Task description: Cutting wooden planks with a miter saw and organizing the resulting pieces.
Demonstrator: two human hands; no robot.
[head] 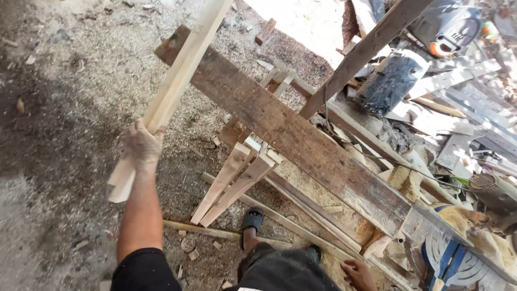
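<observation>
Gripping a bundle of pale wooden strips [171, 89], the left hand [141, 144] is closed around them near their lower end, at about nine o'clock in the view. The strips rise steeply toward twelve o'clock, and their upper part crosses in front of the end of a dark, weathered plank [291, 137]. That plank runs on a slant from about eleven o'clock down to four o'clock and rests on a rough trestle [237, 178] of pale legs at the centre.

The right hand [358, 275] is low at six o'clock, beside the person's dark trousers; its fingers look loosely spread and it holds nothing that can be seen, though part of it is cut off by the frame edge. A sandalled foot [252, 221] stands on the sawdust-covered ground [59, 108] just below the trestle.

As for progress, the strips are already lifted clear of the ground and gathered in one hand, so the picking-up looks done. They are not yet laid on anything: no part of them can be seen resting on the plank or the trestle. More strips [226, 233] lie on the ground near six o'clock, untouched. A black power tool [390, 81] sits among offcuts at two o'clock, and a circular saw blade [449, 258] shows at five o'clock, neither in hand.
</observation>
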